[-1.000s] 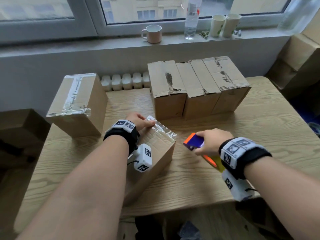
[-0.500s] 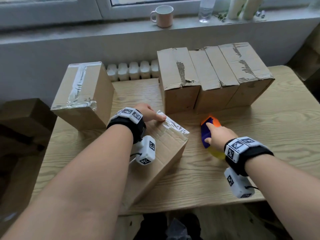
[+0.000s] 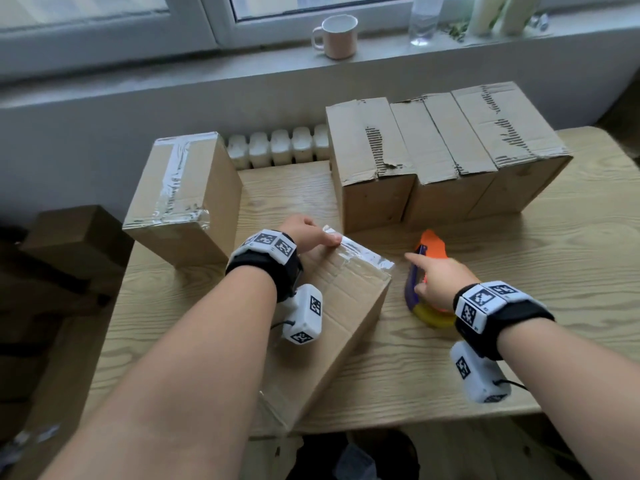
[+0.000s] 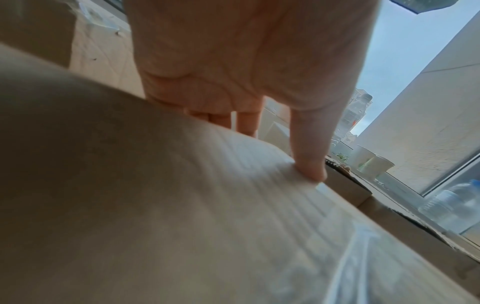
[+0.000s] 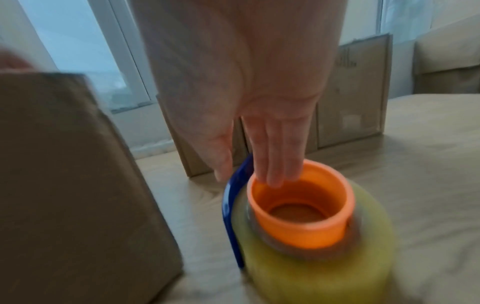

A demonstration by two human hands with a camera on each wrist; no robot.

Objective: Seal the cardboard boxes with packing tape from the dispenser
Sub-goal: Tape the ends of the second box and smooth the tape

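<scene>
Pressing tape (image 3: pixel 356 252) onto near box (image 3: pixel 346 306), left hand (image 3: pixel 308 233) flat; right hand (image 3: pixel 436 282) slack, straight-fingered on tape dispenser (image 3: pixel 433 244) right of box. Next, likely: grip dispenser, fetch untaped box (image 3: pixel 370 161).

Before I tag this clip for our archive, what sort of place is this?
Likely a home or small office room used for packing: a wooden table by a window, a mug on the sill, a radiator below, cardboard boxes.
</scene>
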